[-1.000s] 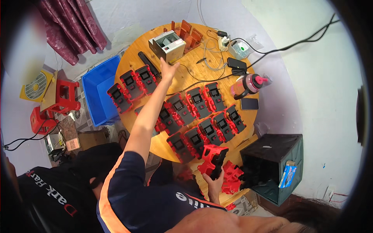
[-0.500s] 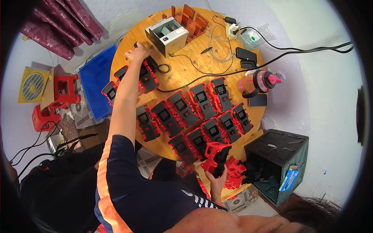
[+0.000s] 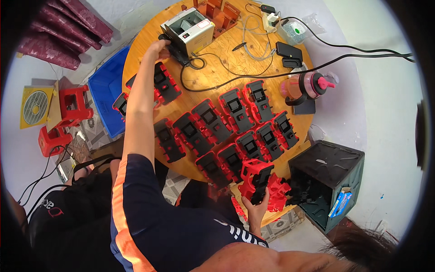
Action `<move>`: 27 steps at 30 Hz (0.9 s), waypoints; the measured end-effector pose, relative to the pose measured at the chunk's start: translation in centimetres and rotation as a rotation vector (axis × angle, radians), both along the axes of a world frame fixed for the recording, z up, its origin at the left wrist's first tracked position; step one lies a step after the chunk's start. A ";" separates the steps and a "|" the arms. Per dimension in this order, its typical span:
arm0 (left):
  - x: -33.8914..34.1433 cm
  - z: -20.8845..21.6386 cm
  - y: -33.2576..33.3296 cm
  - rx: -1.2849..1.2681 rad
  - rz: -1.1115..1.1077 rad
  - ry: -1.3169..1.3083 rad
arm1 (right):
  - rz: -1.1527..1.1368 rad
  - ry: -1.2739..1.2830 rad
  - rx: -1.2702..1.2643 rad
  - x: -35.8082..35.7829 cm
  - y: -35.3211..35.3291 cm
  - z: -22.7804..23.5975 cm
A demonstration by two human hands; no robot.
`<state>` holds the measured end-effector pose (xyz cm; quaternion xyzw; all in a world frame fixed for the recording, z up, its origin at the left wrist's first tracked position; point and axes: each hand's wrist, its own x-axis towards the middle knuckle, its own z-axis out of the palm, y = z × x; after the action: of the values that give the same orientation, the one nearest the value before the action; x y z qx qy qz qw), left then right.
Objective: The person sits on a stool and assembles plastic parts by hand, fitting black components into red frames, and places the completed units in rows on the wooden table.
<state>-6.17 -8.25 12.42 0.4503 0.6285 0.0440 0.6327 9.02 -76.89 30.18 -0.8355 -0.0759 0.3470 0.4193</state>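
My left arm reaches across the round wooden table (image 3: 213, 75). At its far left side, my left hand (image 3: 158, 48) is closed around a black corded stick-shaped tool (image 3: 178, 53), which looks like an electric screwdriver; its tip is hard to make out. Low in the view, my right hand (image 3: 257, 207) grips a red-and-black plastic housing (image 3: 260, 181), tilted up off the table edge. Several similar housings lie in rows on the tabletop, such as one black-faced housing (image 3: 211, 119) in the middle. Another housing (image 3: 166, 84) lies nearest my left hand, and my forearm partly covers others.
A grey metal box (image 3: 197, 38) stands at the back beside brown racks (image 3: 222, 16). Black cables cross the table towards a pink bottle (image 3: 310, 87). A dark crate (image 3: 324, 181) is at right, a blue bin (image 3: 105, 90) at left. Someone in black (image 3: 68, 213) is at lower left.
My left hand has carried the black tool from beside the near housings towards the grey box. The right hand still holds the housing, nearly in place. The whole view has shifted slightly.
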 end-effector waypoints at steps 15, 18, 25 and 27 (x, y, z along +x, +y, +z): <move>-5.4 10.8 -19.9 0.672 -0.922 0.743 | 0.052 -0.087 0.139 1.0 0.5 -1.0; -5.6 9.0 -20.2 0.981 -0.859 0.654 | 0.047 -0.108 0.085 1.2 -0.2 -0.9; -4.9 7.3 -19.1 1.155 -0.728 0.471 | 0.082 -0.130 0.159 1.1 -0.3 -1.9; -4.7 7.0 -19.3 1.172 -0.737 0.502 | 0.107 -0.167 0.165 1.1 -0.6 -1.9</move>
<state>-10.85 -27.57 19.44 0.8931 0.4357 0.0528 0.0991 10.08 -77.52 28.32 -0.8190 -0.1834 0.2905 0.4596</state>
